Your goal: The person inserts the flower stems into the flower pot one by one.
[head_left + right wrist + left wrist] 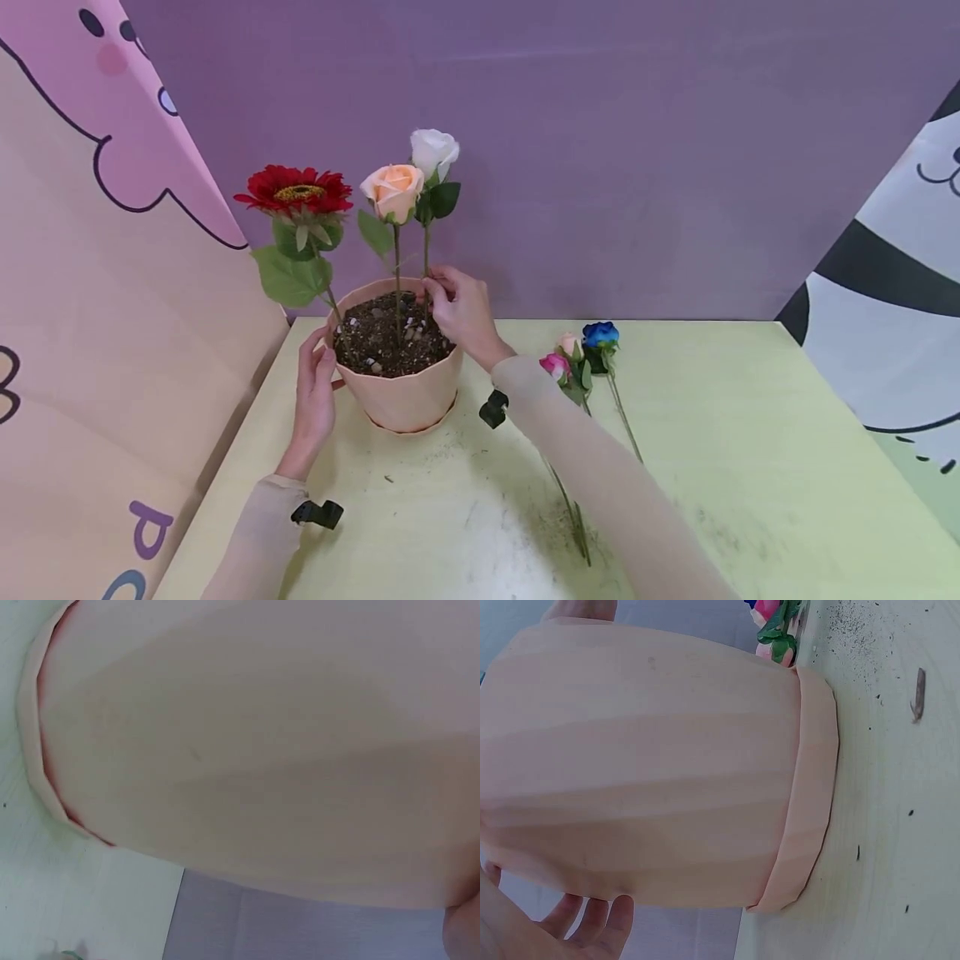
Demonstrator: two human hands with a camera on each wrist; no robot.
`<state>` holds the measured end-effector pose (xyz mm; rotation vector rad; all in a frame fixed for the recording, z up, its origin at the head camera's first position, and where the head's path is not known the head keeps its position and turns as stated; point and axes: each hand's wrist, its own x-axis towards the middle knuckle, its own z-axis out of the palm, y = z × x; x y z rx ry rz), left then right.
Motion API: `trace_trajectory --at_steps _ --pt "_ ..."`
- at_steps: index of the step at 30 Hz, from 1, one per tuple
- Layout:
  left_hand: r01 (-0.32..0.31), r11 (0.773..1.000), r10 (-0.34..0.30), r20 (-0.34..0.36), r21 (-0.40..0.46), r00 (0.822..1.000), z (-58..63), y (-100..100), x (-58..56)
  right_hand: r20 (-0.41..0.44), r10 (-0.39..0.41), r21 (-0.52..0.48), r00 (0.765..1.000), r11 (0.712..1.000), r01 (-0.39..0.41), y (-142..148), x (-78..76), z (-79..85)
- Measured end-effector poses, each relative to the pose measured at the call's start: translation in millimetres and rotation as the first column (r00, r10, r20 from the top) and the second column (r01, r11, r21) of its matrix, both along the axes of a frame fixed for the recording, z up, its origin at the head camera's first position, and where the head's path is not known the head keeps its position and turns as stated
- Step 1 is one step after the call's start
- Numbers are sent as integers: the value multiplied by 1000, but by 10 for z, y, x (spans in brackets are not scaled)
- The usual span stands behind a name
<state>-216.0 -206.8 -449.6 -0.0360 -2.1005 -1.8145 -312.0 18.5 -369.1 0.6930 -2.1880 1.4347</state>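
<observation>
1 red flower (300,190) leans outward at the left side of the pink pot (397,400), its stem standing in the dark soil (367,337) close to the rim. Below its leaves, the left hand (313,400) rests against the pot's side, fingers apart and their tips touching the wall; that light bracing looks right, since a steady pot leaves the planted stems undisturbed. Next comes the peach rose (393,192), upright near the middle of the soil. Just right of it rises the white rose (435,154), its stem pinched low by the right hand (467,321) at the rim (holding low should bend a thin stem less than holding near the bloom). To seat it well, I would aim for a vertical stem, short straight pushes, and firm soil around the foot. The right sleeve (592,458) should clear the 3 flowers on the table (750,400): the pink rose (555,367), pale rose (569,343) and blue rose (600,334), their stems partly hidden behind it.
</observation>
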Motion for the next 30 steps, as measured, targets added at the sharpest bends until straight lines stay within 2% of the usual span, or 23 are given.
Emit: trace_trajectory --at_steps 7,12,17,22,30 --pt "-7 1000 7 -4 2 1000 9 -35 10 -45 25 55 999 998 -22 -29 26 3" --pt "2 1000 -2 6 5 1000 10 -26 18 -56 -14 101 998 995 20 -7 62 -29" --pt "24 1000 -24 -2 8 1000 32 25 1 -36 -41 70 999 997 44 85 99 -14" --pt "20 1000 -20 -1 9 1000 30 40 -7 -9 -15 7 1000 1000 15 199 105 6" --pt "30 1000 -30 8 0 1000 23 5 3 35 10 77 999 997 -13 421 177 113"
